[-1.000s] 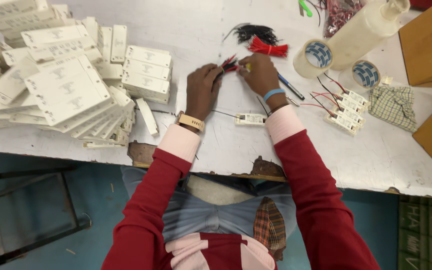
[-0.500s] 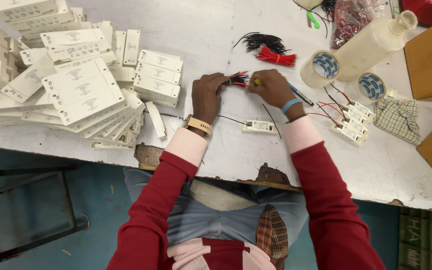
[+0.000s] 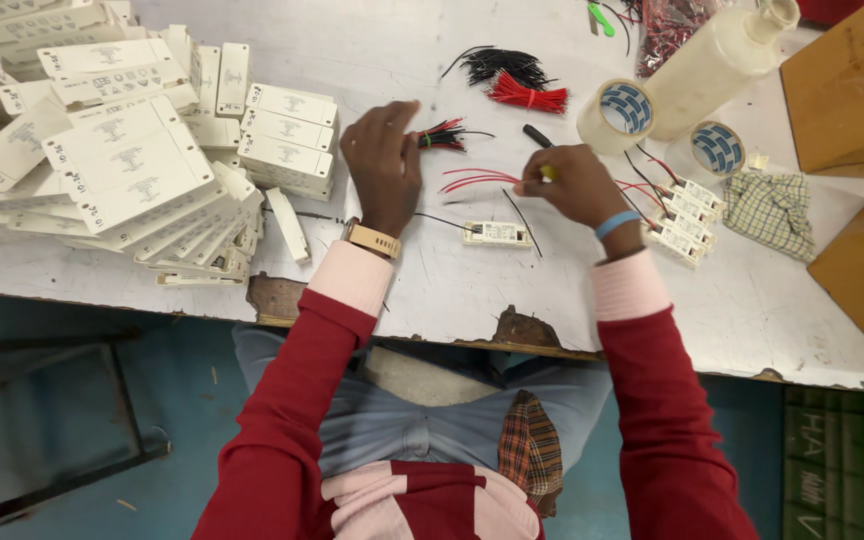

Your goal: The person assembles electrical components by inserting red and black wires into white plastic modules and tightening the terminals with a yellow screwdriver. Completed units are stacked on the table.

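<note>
Both hands have drawn apart since the earlier frames, where they worked close together over the wire bundle; now they sit on either side of the small white driver module (image 3: 496, 233), which lies flat on the white worktable (image 3: 432, 290). Left hand (image 3: 384, 165) rests just up and left of the module, fingers closed on a short bundle of red and black wires (image 3: 440, 134) that pokes out towards the right. Right hand (image 3: 574, 183), up and right of the module, pinches a thin yellow-handled tool (image 3: 546, 172) between thumb and fingers, with loose red wires (image 3: 472, 180) fanning out beside it. A thin black lead runs from the module towards the left wrist. Further right of the module sits a cluster of wired modules (image 3: 687, 215); far to its left, a heap of white casings (image 3: 122, 170); beyond it, two tape rolls (image 3: 617, 113)

Judging from this, the loose red wires could tangle or slip off under the moving right hand, and a tug on the black lead might drag the unheld module across the table
</note>
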